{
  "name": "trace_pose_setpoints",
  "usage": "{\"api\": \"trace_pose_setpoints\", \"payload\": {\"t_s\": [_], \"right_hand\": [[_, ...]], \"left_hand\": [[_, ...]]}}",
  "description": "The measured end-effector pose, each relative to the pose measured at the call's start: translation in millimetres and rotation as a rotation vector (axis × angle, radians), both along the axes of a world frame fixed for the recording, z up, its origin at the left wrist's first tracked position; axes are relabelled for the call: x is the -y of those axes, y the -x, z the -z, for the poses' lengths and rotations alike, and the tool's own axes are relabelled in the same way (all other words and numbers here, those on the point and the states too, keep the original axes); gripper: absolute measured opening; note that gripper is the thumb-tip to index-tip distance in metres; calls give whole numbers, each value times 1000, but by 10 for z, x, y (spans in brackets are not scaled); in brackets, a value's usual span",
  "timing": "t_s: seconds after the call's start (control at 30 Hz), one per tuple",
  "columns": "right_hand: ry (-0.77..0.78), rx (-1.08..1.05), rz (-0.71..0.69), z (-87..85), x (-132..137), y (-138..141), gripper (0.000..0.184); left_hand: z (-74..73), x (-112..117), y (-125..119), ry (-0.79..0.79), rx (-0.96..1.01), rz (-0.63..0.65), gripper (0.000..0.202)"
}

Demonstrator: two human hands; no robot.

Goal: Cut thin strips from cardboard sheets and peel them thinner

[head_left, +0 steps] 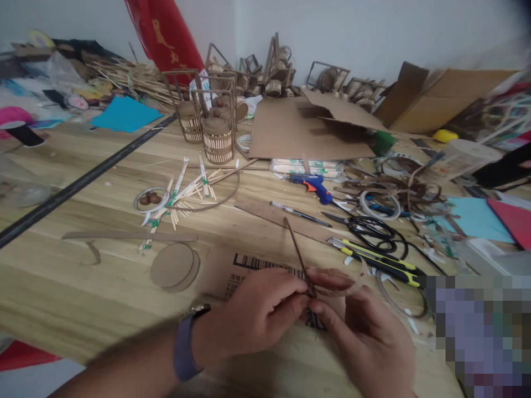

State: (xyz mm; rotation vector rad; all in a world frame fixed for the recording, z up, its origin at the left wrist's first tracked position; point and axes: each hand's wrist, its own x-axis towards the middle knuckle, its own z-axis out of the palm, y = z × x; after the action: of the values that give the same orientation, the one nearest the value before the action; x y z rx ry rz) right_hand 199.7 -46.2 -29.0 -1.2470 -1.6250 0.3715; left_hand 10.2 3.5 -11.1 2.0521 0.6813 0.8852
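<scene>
My left hand and my right hand meet low in the middle of the head view, over a piece of cardboard with a barcode. Both pinch a thin brown cardboard strip. One end of the strip rises up and away from my fingers; the other part curves round to the right over my right hand. A watch with a purple strap sits on my left wrist. Two round cardboard discs lie just left of the barcode piece.
On the wooden table lie a blue glue gun, black scissors, yellow-handled cutters, a pen, loose bamboo sticks and a tape roll. Small lantern-like cardboard models and flat cardboard sheets stand further back.
</scene>
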Motion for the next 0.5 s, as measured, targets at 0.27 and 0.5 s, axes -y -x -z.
{"api": "trace_pose_setpoints", "payload": {"t_s": [0.27, 0.5], "right_hand": [[-76, 63, -37, -178, -53, 37, 7], [-93, 111, -91, -207, -47, 5, 3]], "left_hand": [[24, -15, 0, -164, 24, -8, 33], [12, -29, 11, -216, -41, 31, 35]]}}
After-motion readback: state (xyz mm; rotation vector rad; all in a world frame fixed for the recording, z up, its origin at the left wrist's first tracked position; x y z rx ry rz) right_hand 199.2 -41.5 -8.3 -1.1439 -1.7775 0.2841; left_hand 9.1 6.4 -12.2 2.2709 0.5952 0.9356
